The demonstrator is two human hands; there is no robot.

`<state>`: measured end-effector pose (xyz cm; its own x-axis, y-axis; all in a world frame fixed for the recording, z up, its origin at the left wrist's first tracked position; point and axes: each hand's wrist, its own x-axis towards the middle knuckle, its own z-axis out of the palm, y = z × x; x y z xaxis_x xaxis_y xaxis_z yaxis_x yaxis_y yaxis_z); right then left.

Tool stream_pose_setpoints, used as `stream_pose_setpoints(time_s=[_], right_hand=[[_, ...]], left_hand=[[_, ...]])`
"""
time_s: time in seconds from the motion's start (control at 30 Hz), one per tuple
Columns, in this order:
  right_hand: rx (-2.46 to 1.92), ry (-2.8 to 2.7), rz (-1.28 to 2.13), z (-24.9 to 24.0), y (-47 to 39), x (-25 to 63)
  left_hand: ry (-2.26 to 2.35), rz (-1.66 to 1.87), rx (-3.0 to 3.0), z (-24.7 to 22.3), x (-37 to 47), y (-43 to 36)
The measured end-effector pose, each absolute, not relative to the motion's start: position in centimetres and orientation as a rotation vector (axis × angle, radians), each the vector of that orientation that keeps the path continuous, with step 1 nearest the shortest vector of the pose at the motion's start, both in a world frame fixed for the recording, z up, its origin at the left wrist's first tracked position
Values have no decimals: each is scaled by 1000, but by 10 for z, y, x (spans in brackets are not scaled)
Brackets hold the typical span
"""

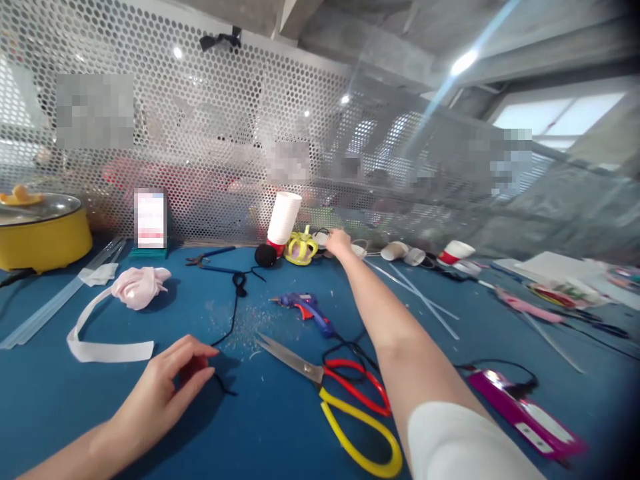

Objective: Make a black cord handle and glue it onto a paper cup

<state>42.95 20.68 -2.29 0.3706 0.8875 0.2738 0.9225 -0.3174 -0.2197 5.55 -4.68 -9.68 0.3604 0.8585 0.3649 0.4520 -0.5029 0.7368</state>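
Note:
My left hand hovers over the blue table at the lower left, thumb and forefinger near each other around a black yarn strand. The strand runs back toward a black yarn ball. Stretched far forward, my right hand is at the back of the table beside a yellow openwork crown-like piece; its fingers are small and partly hidden, next to a whitish round item and a thin dark loop. Open scissors with red and yellow handles and a blue glue gun lie between my arms.
Stacked paper cups, pliers and a phone are along the back. A pale fabric bundle and a yellow pot are left. A purple power strip, glue sticks and a tipped cup are right.

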Motion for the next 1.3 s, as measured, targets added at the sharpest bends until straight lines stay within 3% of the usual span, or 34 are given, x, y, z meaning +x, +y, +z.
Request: stream_pose_setpoints(time_s=[0.27,0.57,1.0,1.3], right_hand=[[-2209,-1575,-265,-13,188,421],[-1806,-2000,-548,59,181,342],[-2116,-2293,-512,77,206,306],[-2021,-2201,-637,85,196,303]], left_hand=[[1100,1029,2116,-95,55,-49],[1071,1038,2125,-98,56,-49],[1052,985,2115,-93,57,-49],[1036,999,2123,-95,57,-50]])
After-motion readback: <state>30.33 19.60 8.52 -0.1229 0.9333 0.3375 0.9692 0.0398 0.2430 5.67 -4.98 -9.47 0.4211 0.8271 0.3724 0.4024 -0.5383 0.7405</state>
